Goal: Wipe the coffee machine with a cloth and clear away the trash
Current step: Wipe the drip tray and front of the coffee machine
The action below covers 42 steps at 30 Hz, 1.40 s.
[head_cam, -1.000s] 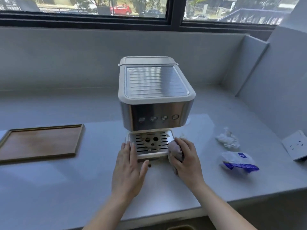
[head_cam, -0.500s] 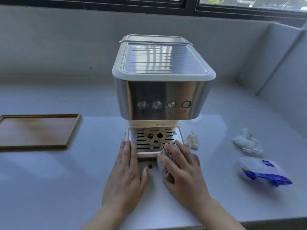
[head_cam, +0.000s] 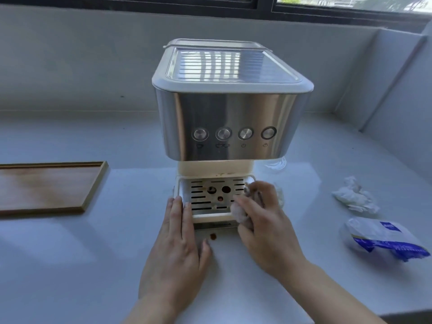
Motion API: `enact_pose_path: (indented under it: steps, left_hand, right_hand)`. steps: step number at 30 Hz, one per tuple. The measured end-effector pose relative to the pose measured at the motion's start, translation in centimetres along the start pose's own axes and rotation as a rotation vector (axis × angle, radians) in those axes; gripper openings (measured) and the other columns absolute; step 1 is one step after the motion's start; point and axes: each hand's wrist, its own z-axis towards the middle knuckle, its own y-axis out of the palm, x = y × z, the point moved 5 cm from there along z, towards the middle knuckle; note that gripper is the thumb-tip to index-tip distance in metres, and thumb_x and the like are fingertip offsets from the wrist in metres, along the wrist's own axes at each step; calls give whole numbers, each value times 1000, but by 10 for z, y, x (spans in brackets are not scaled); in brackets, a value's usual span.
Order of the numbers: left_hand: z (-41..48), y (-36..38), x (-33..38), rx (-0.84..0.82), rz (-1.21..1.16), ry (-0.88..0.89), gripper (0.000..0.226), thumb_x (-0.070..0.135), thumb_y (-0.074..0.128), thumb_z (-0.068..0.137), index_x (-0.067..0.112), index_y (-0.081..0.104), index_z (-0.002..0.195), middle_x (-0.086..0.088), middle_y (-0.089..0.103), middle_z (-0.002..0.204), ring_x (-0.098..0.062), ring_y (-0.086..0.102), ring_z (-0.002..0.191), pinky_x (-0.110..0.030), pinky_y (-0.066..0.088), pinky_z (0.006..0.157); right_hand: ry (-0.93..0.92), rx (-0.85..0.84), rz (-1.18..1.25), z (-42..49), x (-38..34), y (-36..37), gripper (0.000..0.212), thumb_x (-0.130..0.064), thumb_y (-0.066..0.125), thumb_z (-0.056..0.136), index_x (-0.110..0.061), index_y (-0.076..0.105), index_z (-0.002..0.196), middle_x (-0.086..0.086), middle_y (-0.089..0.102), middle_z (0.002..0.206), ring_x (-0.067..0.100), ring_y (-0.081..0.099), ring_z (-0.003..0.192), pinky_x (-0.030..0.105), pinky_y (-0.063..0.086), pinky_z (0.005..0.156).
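Coffee machine stands mid-table. Right hand has its grip clamped on the cloth at the tray right side; left hand lies flat, grip empty, bracing it. Short firm strokes along the slots would suit.

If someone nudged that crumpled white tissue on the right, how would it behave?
The crumpled tissue looks thin and airy, so probably very light and floppy. Its irregular shape suggests it would skid rather than roll.
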Motion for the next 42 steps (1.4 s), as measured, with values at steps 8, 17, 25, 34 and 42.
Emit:
enact_pose_path:
  steps: [8,17,25,34,42]
  left_hand:
    - [0,-1,-1,2,-18,-10,76,43,30,95,11,-1,157,-2,-12,166,-2,-27,146,-18,-18,114]
    - [-1,-5,0,38,-9,-27,74,37,43,94,11,13,156,-4,0,167,-5,-12,149,-22,-5,117]
    - [0,-4,1,22,-28,-41,75,41,41,94,13,9,157,1,-7,167,-3,-16,149,-18,-3,117]
    - [0,-1,-3,22,-38,-35,76,41,39,93,14,8,157,1,-7,167,1,-18,146,-19,-3,118]
    - [-1,-1,-2,31,-28,-49,75,37,40,92,15,9,157,2,-6,167,3,-19,144,-18,-2,115]
  right_hand:
    - [136,41,193,10,12,-7,31,-17,54,84,-30,64,111,-13,51,111,14,60,97,38,54,78]
    - [-21,-90,52,22,11,14,30,-29,65,93,-21,61,122,-6,54,130,21,53,113,33,45,94]
    - [-51,-96,-31,20,3,19,29,-35,62,91,-19,61,116,1,56,126,24,54,112,35,46,93]
    - [-1,-195,-119,33,-12,31,61,-68,35,92,-34,49,141,1,40,149,27,35,138,36,31,111]
    - [0,-158,-108,33,5,19,38,-33,50,100,-22,55,136,7,42,149,29,37,137,31,25,111]
